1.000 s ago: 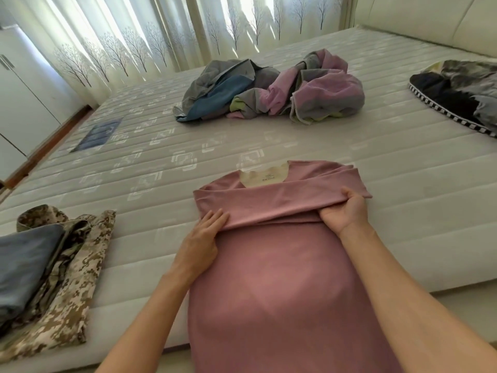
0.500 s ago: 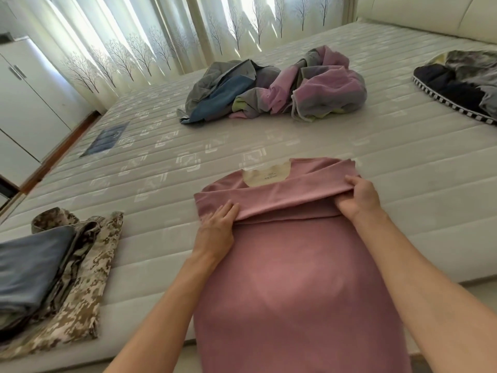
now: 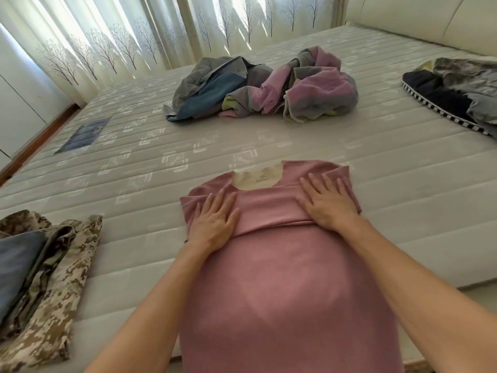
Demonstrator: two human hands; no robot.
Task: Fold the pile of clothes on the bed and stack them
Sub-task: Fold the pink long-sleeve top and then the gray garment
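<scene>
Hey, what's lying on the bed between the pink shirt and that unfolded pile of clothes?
Nothing: the head view shows only bare mattress between the pink shirt and the unfolded pile.

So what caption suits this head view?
Both hands, left hand and right hand, press flat on a half-folded pink shirt.

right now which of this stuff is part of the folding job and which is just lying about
Part of the job:
pink shirt, both hands flat on its fold: left hand, right hand
unfolded pile
folded stack

Just lying about:
dark bedding with checked edge
blue label on the mattress
curtains
</scene>
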